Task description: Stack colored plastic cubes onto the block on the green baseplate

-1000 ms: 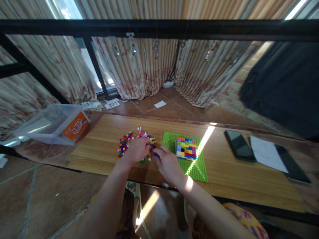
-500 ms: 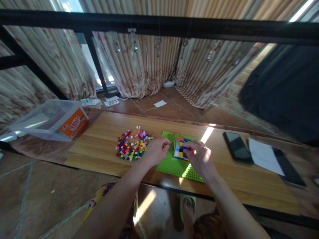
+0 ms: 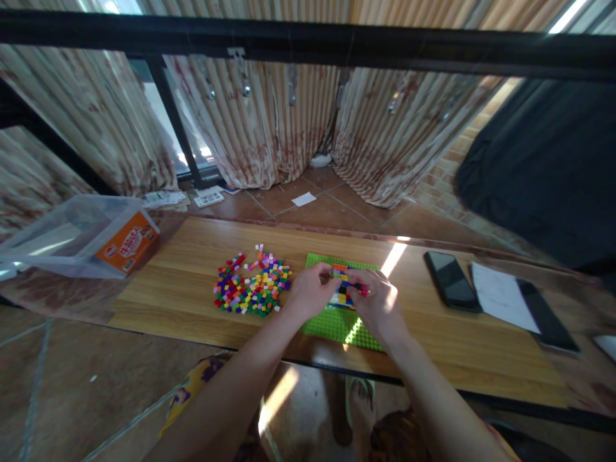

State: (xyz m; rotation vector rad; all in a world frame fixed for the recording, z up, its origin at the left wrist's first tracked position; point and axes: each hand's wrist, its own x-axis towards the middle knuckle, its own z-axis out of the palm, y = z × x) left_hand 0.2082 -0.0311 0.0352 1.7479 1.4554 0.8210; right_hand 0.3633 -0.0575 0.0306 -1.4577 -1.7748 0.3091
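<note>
A low block of multicoloured toy bricks stands on a green studded baseplate. My left hand curls at the block's left side, thumb and forefinger bent close together at its edge. Whatever those fingertips hold, if anything, is too small to make out. Over the right part of the block, my right hand pinches a small toy brick, mostly covered by the fingers. Pink bricks show just beneath this hand. Left of the baseplate lies a loose heap of small coloured bricks.
All of this rests on a wooden board. A clear plastic box with an orange label stands at the left. To the right lie a black phone, a white paper and a dark flat object.
My left hand has moved right, from beside the block to its left edge, close to my right hand. The right hand stays over the block. The whole view has shifted slightly.
</note>
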